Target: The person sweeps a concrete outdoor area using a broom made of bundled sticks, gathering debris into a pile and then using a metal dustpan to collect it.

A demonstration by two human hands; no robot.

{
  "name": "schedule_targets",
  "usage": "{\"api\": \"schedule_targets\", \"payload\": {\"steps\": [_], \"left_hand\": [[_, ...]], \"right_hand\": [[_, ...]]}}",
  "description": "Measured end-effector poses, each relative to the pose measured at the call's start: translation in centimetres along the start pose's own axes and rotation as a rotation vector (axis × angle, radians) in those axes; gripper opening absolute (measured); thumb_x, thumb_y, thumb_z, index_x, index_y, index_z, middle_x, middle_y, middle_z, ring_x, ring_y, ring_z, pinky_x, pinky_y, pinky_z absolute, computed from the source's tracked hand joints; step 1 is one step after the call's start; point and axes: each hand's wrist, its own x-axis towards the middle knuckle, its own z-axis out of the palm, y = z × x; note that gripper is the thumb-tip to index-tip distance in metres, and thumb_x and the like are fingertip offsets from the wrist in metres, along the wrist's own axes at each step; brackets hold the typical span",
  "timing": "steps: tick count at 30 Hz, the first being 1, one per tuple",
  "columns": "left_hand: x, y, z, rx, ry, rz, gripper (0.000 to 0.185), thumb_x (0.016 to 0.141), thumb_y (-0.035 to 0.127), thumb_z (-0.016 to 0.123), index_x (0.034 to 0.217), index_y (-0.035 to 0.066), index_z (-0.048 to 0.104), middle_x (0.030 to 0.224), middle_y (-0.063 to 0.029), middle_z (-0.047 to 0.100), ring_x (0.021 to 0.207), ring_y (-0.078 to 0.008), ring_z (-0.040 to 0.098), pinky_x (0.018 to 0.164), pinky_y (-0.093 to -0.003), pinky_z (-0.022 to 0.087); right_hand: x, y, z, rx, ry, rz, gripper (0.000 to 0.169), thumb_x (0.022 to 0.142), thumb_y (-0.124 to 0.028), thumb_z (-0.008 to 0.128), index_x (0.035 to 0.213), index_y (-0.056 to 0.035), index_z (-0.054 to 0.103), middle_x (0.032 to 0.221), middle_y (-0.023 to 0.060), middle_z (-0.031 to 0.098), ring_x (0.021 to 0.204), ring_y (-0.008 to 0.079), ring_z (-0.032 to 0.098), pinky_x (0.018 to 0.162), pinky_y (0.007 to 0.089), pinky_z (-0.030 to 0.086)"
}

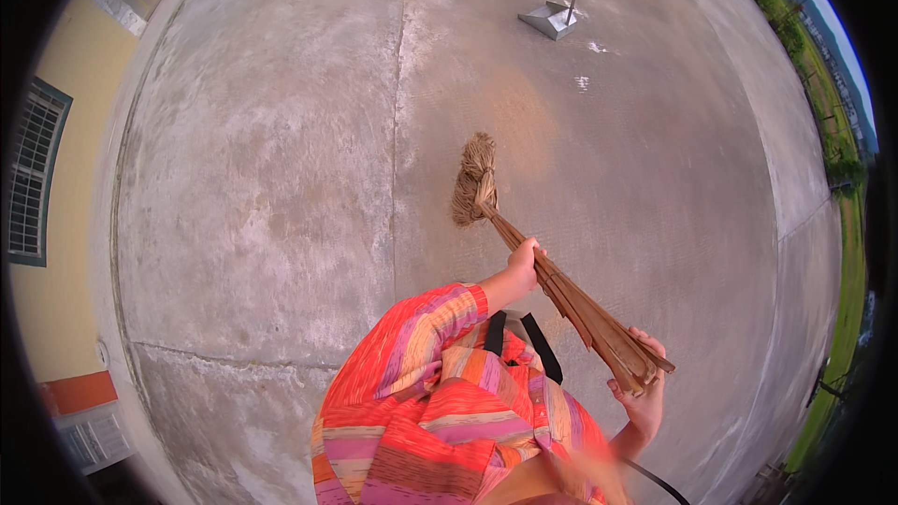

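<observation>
A broom (558, 282) with a bundled handle of flat brown stalks slants across the space before me. Its bushy straw-coloured fibre head (476, 182) points away from me, over the concrete; whether the bristles touch the ground I cannot tell. My left hand (523, 268) is wrapped around the narrow part of the handle, below the head. At the wide, splayed butt of the handle, my right hand (644, 393) holds the stalk ends, thumb on one side and fingers on the other. Part of its palm is hidden behind the stalks.
Farther ahead on the concrete floor (280, 154) stands a metal dustpan (549, 21) with a tall bent handle. A tan patch (523, 123) marks the floor beyond the broom. A yellow wall with a barred window (35, 172) runs along the left; greenery (807, 49) borders the right.
</observation>
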Motion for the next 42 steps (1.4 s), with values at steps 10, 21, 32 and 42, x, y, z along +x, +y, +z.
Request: {"api": "schedule_targets", "payload": {"steps": [10,21,32,42], "left_hand": [[7.5,17.3,9.8,-0.089,0.017,0.154,0.017,0.07,0.018,0.056,0.08,0.009,0.045,0.071,-0.0045,0.054,0.063,-0.0178,0.054,0.06,-0.0353,0.047],[12.3,36.7,14.9,-0.05,0.128,0.371,0.015,0.069,0.017,0.057,0.079,0.009,0.049,0.072,-0.0032,0.054,0.066,-0.0164,0.055,0.062,-0.0342,0.047],[22.9,57.2,11.6,0.22,0.136,0.31,0.017,0.07,0.022,0.057,0.074,0.008,0.049,0.068,-0.0063,0.054,0.06,-0.0196,0.053,0.057,-0.0348,0.047],[32.8,62.4,11.4,0.712,0.283,0.11,0.033,0.078,0.027,0.054,0.097,0.0,0.047,0.093,-0.0134,0.053,0.083,-0.025,0.057,0.068,-0.0442,0.049]], "right_hand": [[22.4,0.3,3.6,0.268,0.155,-0.279,0.035,0.072,-0.014,0.069,0.099,-0.0069,0.048,0.083,0.0015,0.046,0.086,0.0147,0.05,0.085,0.0328,0.043],[42.5,-4.5,10.6,-1.062,-0.368,-0.104,0.029,0.084,-0.02,0.043,0.105,-0.0034,0.056,0.099,0.0149,0.058,0.088,0.0299,0.058,0.077,0.0387,0.047],[55.6,12.5,27.2,0.362,-0.906,1.005,0.055,0.074,-0.021,0.059,0.122,-0.0025,0.039,0.092,0.0068,0.058,0.081,0.0127,0.057,0.069,0.0292,0.049],[59.1,14.0,35.8,0.591,-0.389,1.097,0.047,0.078,-0.017,0.055,0.12,-0.0004,0.043,0.102,0.0074,0.054,0.084,0.0102,0.054,0.066,0.0231,0.047]]}}
